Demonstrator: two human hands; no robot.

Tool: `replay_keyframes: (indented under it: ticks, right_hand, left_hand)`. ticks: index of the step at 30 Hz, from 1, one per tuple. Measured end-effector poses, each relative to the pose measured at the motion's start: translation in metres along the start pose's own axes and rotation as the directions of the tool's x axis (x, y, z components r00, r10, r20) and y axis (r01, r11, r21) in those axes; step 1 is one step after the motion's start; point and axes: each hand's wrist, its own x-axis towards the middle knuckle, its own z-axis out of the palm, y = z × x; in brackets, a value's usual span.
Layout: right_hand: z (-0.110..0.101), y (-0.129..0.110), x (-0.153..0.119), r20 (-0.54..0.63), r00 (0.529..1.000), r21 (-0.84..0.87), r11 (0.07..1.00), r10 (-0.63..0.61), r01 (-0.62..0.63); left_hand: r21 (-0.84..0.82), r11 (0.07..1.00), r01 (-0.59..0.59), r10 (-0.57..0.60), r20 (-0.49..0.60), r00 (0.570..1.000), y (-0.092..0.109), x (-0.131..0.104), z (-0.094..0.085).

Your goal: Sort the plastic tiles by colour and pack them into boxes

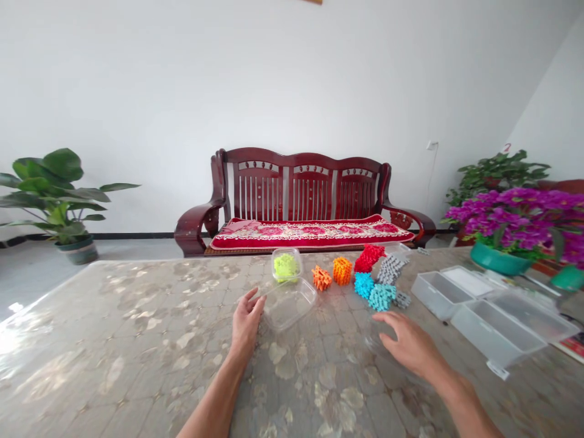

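My left hand (246, 319) is beside a clear plastic container (289, 307), its thumb at the left rim and its fingers loosely apart. I cannot tell whether it presses on the rim. Just behind stands a smaller clear tub (298, 267) with yellow-green plastic pieces (285, 266) in it. My right hand (408, 344) hovers low over the table, thumb and forefinger spread, with nothing visible between them. Under its fingertips lies a faint clear plastic piece (374, 340), perhaps a lid. Nearest to this hand are teal pieces (382, 297) and a small grey cluster (402, 299).
Orange-red (322, 278), orange (342, 271), blue (364, 285), red (368, 258) and grey (391, 269) clusters stand mid-table. Open translucent boxes (497, 331) sit at right, near purple flowers (524, 219) in a green pot. A wooden bench (310, 182) stands beyond the patterned tablecloth (150, 340).
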Motion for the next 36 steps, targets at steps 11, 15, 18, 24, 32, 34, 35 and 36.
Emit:
replay_keyframes:
  ticks: [11, 15, 18, 24, 32, 34, 35, 36]
  right_hand:
    - [0.037, -0.088, 0.145, -0.074, 0.995, 0.056, 0.996, -0.07, 0.074]
    - [0.039, -0.102, 0.162, 0.013, 0.998, -0.087, 0.994, -0.064, 0.065]
    - [0.04, -0.105, 0.166, 0.073, 0.997, -0.143, 0.989, -0.029, 0.039]
    - [0.043, -0.105, 0.166, 0.123, 0.992, -0.169, 0.986, 0.018, 0.003]
    - [0.056, -0.099, 0.166, 0.096, 0.995, -0.102, 0.995, 0.007, 0.003]
    - [0.059, -0.096, 0.166, 0.08, 0.997, -0.079, 0.997, 0.007, -0.001]
    - [0.061, -0.095, 0.166, 0.074, 0.997, -0.073, 0.997, 0.009, -0.004]
    - [0.062, -0.093, 0.166, 0.071, 0.997, -0.071, 0.997, 0.012, -0.007]
  left_hand:
    - [0.139, 0.942, -0.305, 0.248, 0.323, 0.913, -0.031, 0.003, -0.01]
    - [0.269, 0.848, -0.456, 0.327, 0.411, 0.851, -0.03, 0.005, -0.007]
    - [0.337, 0.798, -0.5, 0.343, 0.429, 0.836, -0.028, 0.008, -0.002]
    - [0.351, 0.787, -0.508, 0.324, 0.465, 0.824, -0.027, 0.009, -0.002]
    - [0.303, 0.838, -0.453, 0.285, 0.463, 0.839, -0.018, 0.006, -0.004]
    - [0.296, 0.848, -0.439, 0.276, 0.46, 0.844, -0.018, 0.006, -0.005]
    - [0.295, 0.85, -0.437, 0.274, 0.46, 0.844, -0.018, 0.006, -0.005]
    - [0.295, 0.85, -0.435, 0.273, 0.46, 0.845, -0.018, 0.007, -0.005]
